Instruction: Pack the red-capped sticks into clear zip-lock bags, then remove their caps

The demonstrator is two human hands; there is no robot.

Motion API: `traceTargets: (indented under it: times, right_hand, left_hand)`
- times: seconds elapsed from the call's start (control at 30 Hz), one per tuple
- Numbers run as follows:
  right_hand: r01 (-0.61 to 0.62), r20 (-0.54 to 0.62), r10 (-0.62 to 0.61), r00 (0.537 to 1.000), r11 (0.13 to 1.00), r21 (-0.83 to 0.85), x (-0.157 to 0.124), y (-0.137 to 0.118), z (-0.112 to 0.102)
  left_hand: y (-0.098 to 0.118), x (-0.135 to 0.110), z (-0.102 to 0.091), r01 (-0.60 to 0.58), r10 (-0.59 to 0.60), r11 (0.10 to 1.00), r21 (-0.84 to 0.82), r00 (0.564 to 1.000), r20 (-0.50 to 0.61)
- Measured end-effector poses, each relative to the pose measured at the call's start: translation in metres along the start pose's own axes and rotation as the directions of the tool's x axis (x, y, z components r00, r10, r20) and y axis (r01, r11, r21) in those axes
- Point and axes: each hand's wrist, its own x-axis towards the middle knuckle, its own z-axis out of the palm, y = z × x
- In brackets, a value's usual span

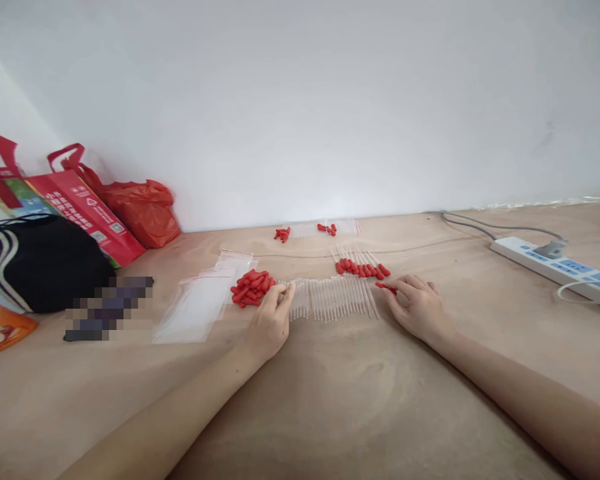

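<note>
My right hand (420, 307) pinches a red rubber dropper bulb (386, 288) between thumb and fingers, just right of a row of thin clear dropper tubes (337, 298). At the left end of that row, my left hand (273, 320) has thumb and index finger closed together; whatever lies between them is too small to tell. Beside its knuckles sits a heap of loose red rubber bulbs (253, 288). Behind the row, several droppers (363, 268) lie side by side, red bulbs towards me and pale tubes pointing away.
Clear zip bags (195, 310) lie left of the heap. Near the wall are more red bulbs (282, 235) and a bag (347, 227). A white power strip (565, 267) with cables is at right. A black drawstring bag (50, 263) and red bags (140, 207) stand at left.
</note>
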Motion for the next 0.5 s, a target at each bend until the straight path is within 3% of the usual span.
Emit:
traceTargets:
  times: [0.13, 0.3, 0.5]
  right_hand:
    - [-0.147, 0.030, 0.150, 0.988, 0.986, -0.079, 0.006, 0.002, 0.007]
    - [-0.234, 0.049, 0.235, 0.971, 0.972, -0.038, 0.011, -0.007, 0.010]
    - [-0.382, 0.023, 0.383, 0.924, 0.924, -0.015, 0.023, 0.010, 0.011]
  left_hand:
    - [-0.008, 0.007, 0.003, 0.015, -0.013, 0.999, 0.037, 0.998, -0.063]
    - [-0.017, 0.010, 0.008, 0.036, -0.030, 0.998, 0.048, 0.992, -0.120]
    - [-0.017, 0.010, 0.012, -0.066, 0.068, 0.998, 0.016, 0.993, -0.101]
